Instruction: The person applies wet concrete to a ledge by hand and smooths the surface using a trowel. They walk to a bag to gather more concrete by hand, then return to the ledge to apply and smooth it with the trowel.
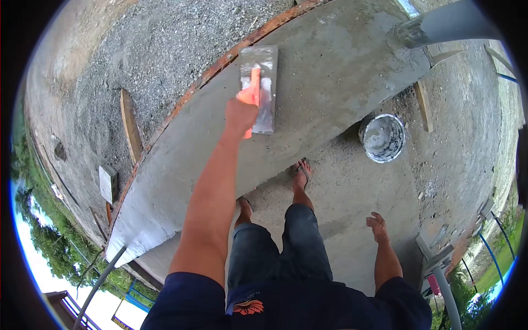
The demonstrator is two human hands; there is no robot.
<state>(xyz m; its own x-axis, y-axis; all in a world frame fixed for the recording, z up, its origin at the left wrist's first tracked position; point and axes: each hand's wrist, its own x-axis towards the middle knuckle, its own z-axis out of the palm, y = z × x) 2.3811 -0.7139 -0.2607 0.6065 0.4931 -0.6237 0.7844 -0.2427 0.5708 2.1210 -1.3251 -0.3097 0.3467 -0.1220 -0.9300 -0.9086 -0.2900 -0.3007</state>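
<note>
Trowel [266, 113] flat on the wet slab [319, 71]

Left hand [241, 114] wraps its handle, apparently keeping it level; right hand [377, 226], half-open and empty, hangs off the slab.

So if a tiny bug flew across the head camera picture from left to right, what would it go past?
Grey block → wooden stake → orange-handled trowel → sandalled foot → bucket → another wooden stake.
</note>
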